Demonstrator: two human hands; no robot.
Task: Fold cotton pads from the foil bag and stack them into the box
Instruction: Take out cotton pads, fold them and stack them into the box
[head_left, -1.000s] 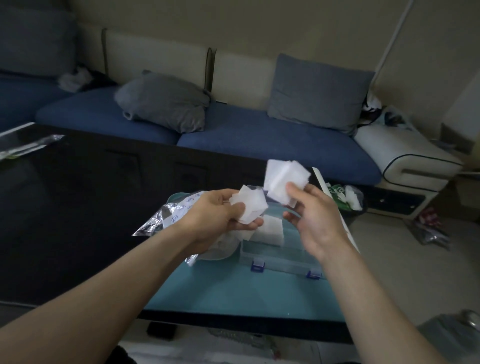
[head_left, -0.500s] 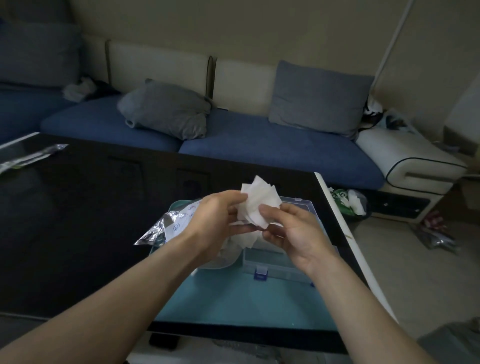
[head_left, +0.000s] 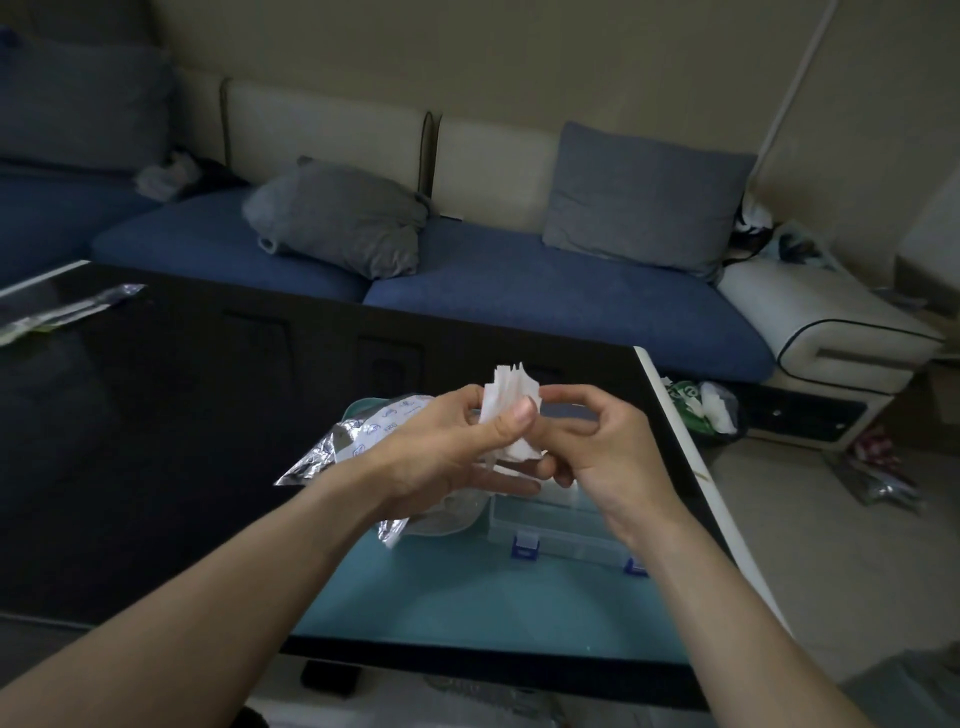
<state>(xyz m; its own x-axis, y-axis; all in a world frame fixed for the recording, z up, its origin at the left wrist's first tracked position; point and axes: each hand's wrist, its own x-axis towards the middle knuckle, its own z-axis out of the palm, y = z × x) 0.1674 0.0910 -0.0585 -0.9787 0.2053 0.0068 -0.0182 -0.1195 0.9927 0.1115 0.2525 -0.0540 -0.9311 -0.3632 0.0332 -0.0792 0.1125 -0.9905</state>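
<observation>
Head cam: left hand (head_left: 447, 447) pinches cotton pads (head_left: 506, 410) above box (head_left: 561, 525), right hand (head_left: 597, 447) curled at stack edge. Risk: fanned, loose stack slips or fold skews; foil bag (head_left: 358, 441) on counter.

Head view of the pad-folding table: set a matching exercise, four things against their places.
Things:
1. cotton pads
2. foil bag
3. clear box
4. grey cushion

Places:
A. on the blue sofa
B. on the teal mat, under the right hand
C. pinched between both hands
D. on the table, under the left hand

Pairs: 1-C, 2-D, 3-B, 4-A
</observation>
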